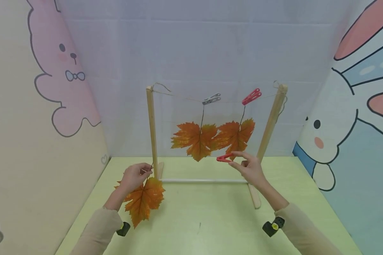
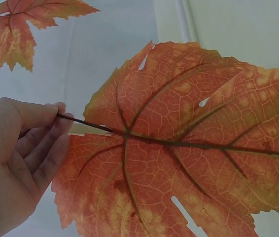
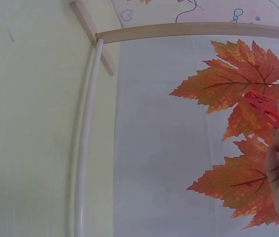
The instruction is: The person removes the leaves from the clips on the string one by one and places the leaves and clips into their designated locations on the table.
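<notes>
My left hand [image 1: 136, 179] pinches the dark stem of an orange maple leaf [image 2: 193, 143], which hangs below it beside the left post. Between thumb and fingers my right hand [image 1: 252, 169] holds a red clothespin [image 1: 224, 158], in front of the hanging leaves. Two more maple leaves hang by their stems from a string: the left leaf [image 1: 194, 138] under a grey clothespin [image 1: 212, 99], the right leaf [image 1: 234, 136] under another red clothespin [image 1: 251, 96]. In the right wrist view the held clothespin [image 3: 263, 106] overlaps a hanging leaf.
The string [image 1: 182, 96] runs between a left wooden post [image 1: 151, 131] and a right wooden post [image 1: 271, 122]. A white rod [image 1: 204, 181] joins their wooden feet on the pale green table [image 1: 191, 212]. Cartoon-printed panels stand at both sides, with a pale sheet [image 1: 191, 53] behind.
</notes>
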Motion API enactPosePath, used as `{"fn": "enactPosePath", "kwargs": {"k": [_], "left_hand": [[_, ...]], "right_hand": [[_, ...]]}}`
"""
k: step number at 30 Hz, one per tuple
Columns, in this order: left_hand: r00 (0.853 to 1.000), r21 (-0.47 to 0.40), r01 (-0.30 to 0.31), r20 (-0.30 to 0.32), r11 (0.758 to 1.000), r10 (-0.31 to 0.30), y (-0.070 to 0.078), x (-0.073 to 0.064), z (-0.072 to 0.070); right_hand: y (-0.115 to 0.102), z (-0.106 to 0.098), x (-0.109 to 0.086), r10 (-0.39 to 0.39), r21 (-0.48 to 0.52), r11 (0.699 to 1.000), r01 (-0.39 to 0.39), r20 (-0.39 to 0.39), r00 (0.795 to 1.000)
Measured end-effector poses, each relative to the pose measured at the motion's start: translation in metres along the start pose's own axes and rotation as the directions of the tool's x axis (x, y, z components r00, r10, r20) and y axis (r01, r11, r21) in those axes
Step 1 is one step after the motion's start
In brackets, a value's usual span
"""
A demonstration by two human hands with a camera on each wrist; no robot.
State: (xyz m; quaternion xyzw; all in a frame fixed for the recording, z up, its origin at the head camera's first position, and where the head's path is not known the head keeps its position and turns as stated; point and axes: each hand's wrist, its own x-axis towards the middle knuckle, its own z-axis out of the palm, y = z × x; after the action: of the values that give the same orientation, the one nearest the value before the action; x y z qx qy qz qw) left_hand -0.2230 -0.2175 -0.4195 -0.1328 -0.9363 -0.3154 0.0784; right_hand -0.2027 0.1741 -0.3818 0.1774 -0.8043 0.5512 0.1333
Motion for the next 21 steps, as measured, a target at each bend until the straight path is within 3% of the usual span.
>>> {"fn": "enactPosePath", "kwargs": {"k": [16,21], "left_hand": [[0.995,-0.019,-0.031,0.096,0.999,0.033,-0.021,-0.004,0.011],[0.991,0.02,-0.039,0.13,0.999,0.036,-0.028,-0.004,0.015]], "right_hand": [[0.008,0.008,-0.009,0.071,0.013,0.997,-0.071,0.02,0.997],[0.012,0.009,-0.013,0.091,0.008,0.996,-0.091,0.025,0.996]]}}
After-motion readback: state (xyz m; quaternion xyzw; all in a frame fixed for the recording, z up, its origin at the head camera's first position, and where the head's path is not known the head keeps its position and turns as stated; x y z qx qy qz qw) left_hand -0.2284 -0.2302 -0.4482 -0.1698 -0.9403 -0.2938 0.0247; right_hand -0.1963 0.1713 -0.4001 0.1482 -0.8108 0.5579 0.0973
